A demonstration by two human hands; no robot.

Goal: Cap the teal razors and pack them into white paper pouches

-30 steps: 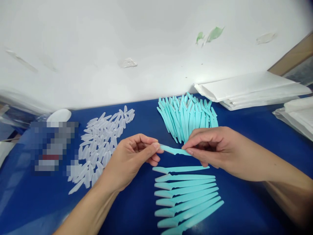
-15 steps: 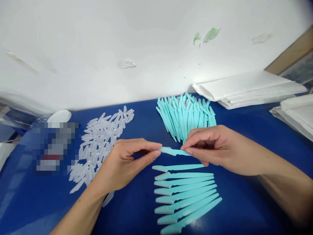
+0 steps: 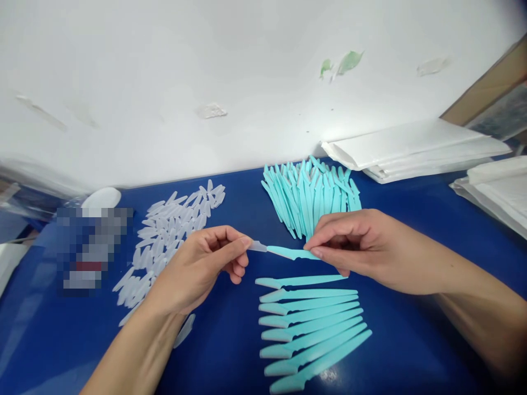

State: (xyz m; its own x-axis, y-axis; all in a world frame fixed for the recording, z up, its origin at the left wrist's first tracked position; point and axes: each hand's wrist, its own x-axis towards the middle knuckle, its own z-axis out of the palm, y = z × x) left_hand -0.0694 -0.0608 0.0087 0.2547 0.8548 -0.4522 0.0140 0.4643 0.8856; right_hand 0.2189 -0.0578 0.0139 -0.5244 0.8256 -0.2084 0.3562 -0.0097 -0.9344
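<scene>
My left hand (image 3: 218,255) pinches a translucent blade cover (image 3: 258,247) between thumb and forefinger. The cover's free end meets the blade tip of a turquoise eyebrow razor (image 3: 288,252); whether they touch or overlap slightly I cannot tell. My right hand (image 3: 354,241) is closed on that razor's handle, with the blade pointing left. Just below, several like razors (image 3: 313,307) lie in a fanned row, their blade ends to the left. A heap of loose translucent covers (image 3: 164,236) spreads behind my left hand, and one single cover (image 3: 184,331) lies by the left wrist.
Beyond my right hand is a dense pile of turquoise razors (image 3: 307,192). White paper packets (image 3: 411,148) are stacked against the wall at the right, more white packets (image 3: 502,186) nearer. A round white object (image 3: 101,198) sits at the back left of the blue table (image 3: 230,351).
My left hand has moved left with the cover, which earlier overlapped the razor's blade and now shows at its tip. The right hand and its razor stay nearly in place.
</scene>
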